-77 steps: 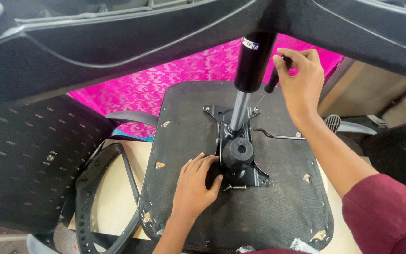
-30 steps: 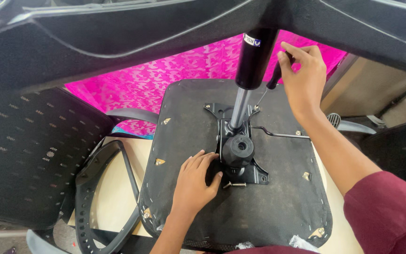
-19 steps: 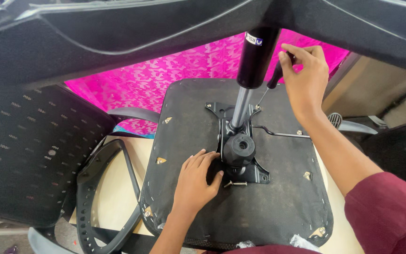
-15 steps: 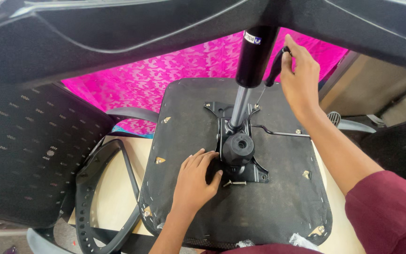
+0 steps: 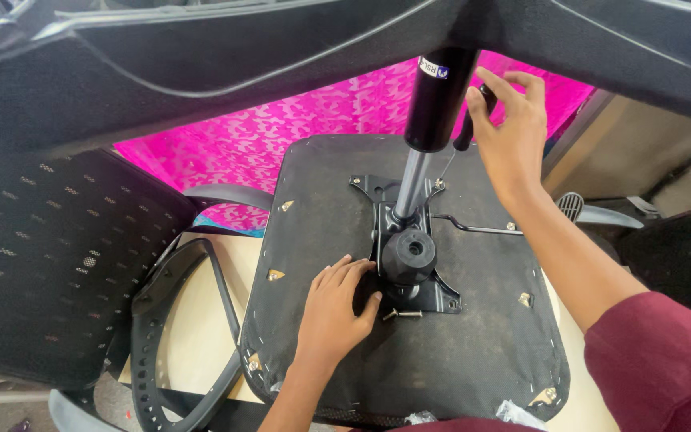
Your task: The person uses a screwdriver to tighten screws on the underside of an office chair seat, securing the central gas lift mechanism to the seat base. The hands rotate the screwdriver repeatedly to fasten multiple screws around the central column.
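Note:
An upturned black chair seat [image 5: 473,352] lies in front of me with a black metal mechanism plate [image 5: 441,298] bolted at its middle. A gas cylinder [image 5: 429,112] rises from the plate toward the camera, next to a round black knob [image 5: 408,254]. My right hand [image 5: 513,136] grips the black handle of a screwdriver [image 5: 464,132], whose thin shaft reaches down to the plate's far right corner. My left hand [image 5: 333,308] rests flat on the seat, fingers against the plate's left side. A loose bolt [image 5: 401,314] lies by the plate's near edge.
A black mesh chair back [image 5: 41,264] stands at the left, with a black plastic frame [image 5: 177,336] lying beside the seat. Black chair base arms [image 5: 201,56] cross overhead. Pink patterned cloth [image 5: 281,136] hangs behind. A thin metal lever [image 5: 473,230] runs right from the plate.
My right hand has shifted its grip round the screwdriver handle, fingers re-closing, while the tip stays at the same corner. My left hand has held still.

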